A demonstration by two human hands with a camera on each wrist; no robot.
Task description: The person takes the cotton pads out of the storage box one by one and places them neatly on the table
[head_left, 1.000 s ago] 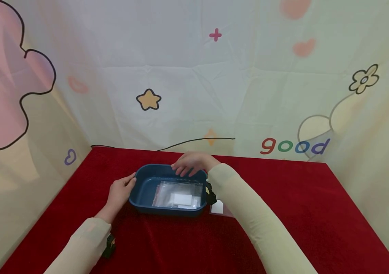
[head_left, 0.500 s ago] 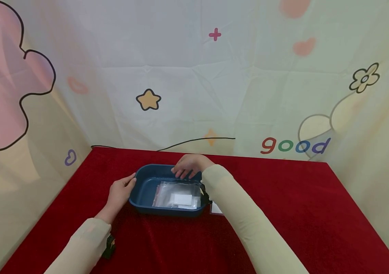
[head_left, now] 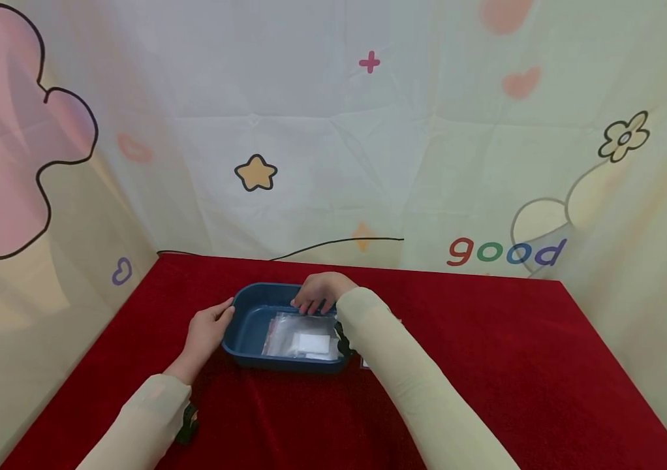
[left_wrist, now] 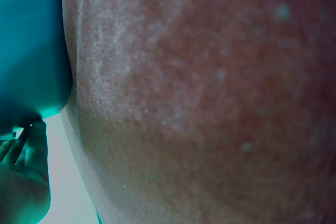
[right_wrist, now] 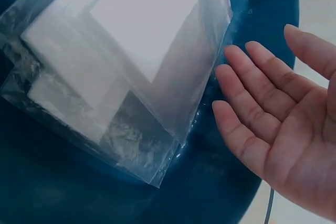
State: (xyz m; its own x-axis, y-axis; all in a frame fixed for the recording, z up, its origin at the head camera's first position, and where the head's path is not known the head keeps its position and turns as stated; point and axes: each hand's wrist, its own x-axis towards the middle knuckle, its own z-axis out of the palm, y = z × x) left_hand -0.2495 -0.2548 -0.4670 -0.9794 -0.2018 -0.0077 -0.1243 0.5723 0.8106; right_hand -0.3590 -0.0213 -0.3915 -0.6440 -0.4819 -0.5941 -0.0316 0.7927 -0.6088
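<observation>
While the left hand (head_left: 205,333) grips the left rim of the blue basin (head_left: 283,363), toward the back edge of the table (head_left: 486,359) in the head view, the right hand (head_left: 323,292) hangs over the basin's far side, above plastic bags (head_left: 282,333) lying toward its near right corner. The left wrist view shows the left hand at the basin's edge, its grip partly hidden. In the right wrist view, relaxed fingers hold nothing beside the bags. Reaching for a bag seems in hand; pinching one edge would come next.
</observation>
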